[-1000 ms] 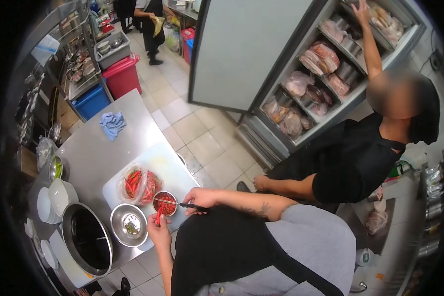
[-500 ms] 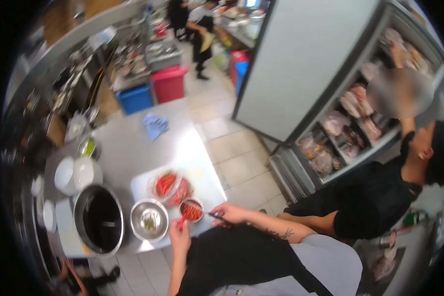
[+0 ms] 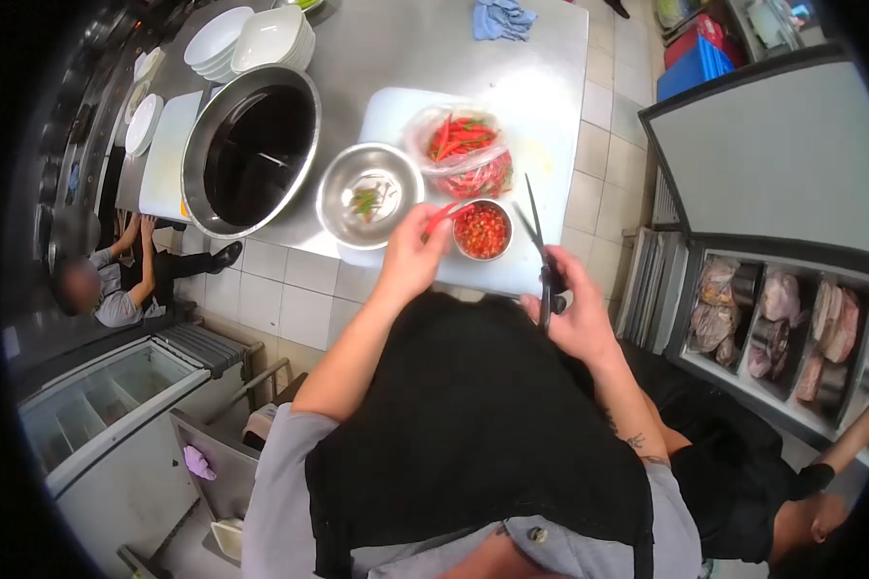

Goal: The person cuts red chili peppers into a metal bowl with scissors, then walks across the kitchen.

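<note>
Between the fingers of my left hand [image 3: 417, 253] is a red chili [image 3: 444, 218], held at the left rim of a small metal cup [image 3: 483, 232] full of cut red chili pieces. My right hand [image 3: 572, 301] grips black-handled scissors [image 3: 539, 236], whose blades are apart and point away from me, right of the cup. An open plastic bag of whole red chilies [image 3: 462, 150] lies on the white cutting board [image 3: 541, 145] behind the cup. A steel bowl [image 3: 369, 196] with green stems in it stands left of my left hand.
A large pot of dark liquid [image 3: 251, 150], stacked white bowls [image 3: 272, 41] and a blue cloth [image 3: 502, 19] are on the steel table. One person [image 3: 130, 280] sits at left; another person [image 3: 734, 463] is close on my right, by the open fridge [image 3: 772, 328].
The view has swung down and to the right. The scissors have moved from over the cup to its right side, with their blades spread. The chili stays in my left hand.
</note>
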Demonstrator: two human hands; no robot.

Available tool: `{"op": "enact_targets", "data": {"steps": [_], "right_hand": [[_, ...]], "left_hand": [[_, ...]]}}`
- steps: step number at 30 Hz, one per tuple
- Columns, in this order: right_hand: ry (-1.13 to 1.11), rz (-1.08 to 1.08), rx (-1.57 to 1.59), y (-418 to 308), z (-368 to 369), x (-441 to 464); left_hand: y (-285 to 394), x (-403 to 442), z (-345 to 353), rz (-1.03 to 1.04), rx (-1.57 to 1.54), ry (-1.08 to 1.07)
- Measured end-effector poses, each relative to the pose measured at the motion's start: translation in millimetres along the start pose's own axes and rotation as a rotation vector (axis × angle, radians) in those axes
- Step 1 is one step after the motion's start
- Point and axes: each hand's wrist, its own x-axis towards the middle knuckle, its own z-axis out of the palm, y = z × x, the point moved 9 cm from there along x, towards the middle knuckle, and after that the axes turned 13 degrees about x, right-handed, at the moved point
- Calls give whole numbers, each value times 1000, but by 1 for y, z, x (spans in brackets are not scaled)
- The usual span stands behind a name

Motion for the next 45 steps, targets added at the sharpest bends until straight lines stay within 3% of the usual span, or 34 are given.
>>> {"op": "enact_targets", "data": {"steps": [1, 3, 5, 8, 10, 11, 13, 15, 19, 20, 23, 45], "right_hand": [[40, -217, -197, -40, 2, 5], [136, -419, -290, -81, 2, 7], [210, -696, -479, -112, 3, 7], [186, -1164, -478, -135, -17, 0], [192, -1034, -717, -110, -47, 16], [169, -710, -988, -76, -77, 33], [227, 138, -1014, 8, -158, 54], [304, 8, -814, 65, -208, 33], [164, 512, 367, 68, -102, 4], [-19, 492, 509, 48, -61, 3], [-221, 603, 577, 65, -1, -9], [-291, 740, 585, 94, 41, 6]], "left_hand": [[-6, 1, 2, -9, -12, -4], [-19, -2, 8, -30, -30, -19], [-20, -7, 13, 86, 16, 33], [-21, -18, 14, 103, 154, 25], [-13, -22, 8, 113, 208, 46], [-8, -23, 5, 123, 215, 48], [-4, -27, -2, 134, 223, 55], [-9, -28, -5, 121, 163, 68], [-24, -20, 5, 3, -40, 56], [-24, -18, 9, -1, -84, 55], [-24, -15, 22, -22, -136, -3], [-12, -10, 35, -23, 24, -108]]}}
